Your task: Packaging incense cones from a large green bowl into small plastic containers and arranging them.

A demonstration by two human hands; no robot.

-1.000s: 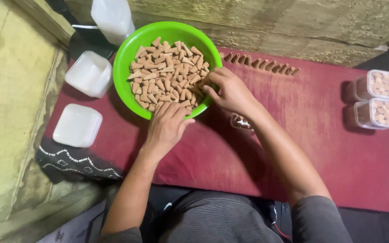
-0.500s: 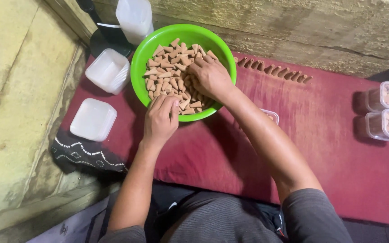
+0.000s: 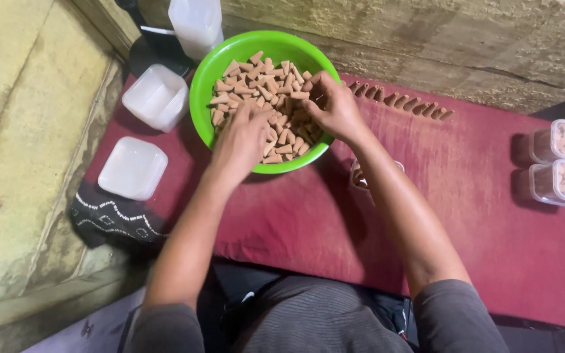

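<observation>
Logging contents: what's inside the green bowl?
Green bowl holds small tan cones. Left hand and right hand reach in, covering some; the bowl's bottom is hidden.

A dark red cloth mat (image 3: 492, 196) covers the middle ground out to three o'clock. A rough, stained concrete wall (image 3: 439, 39) runs across twelve o'clock. At nine o'clock lies a yellowish worn concrete floor (image 3: 21, 131). The light is dim and even.

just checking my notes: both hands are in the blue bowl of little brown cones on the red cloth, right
Not quite: the bowl is green, not blue, as the head view shows. The rest holds: the left hand and right hand are both in it among the little brown cones, and it sits on the red cloth.
</observation>
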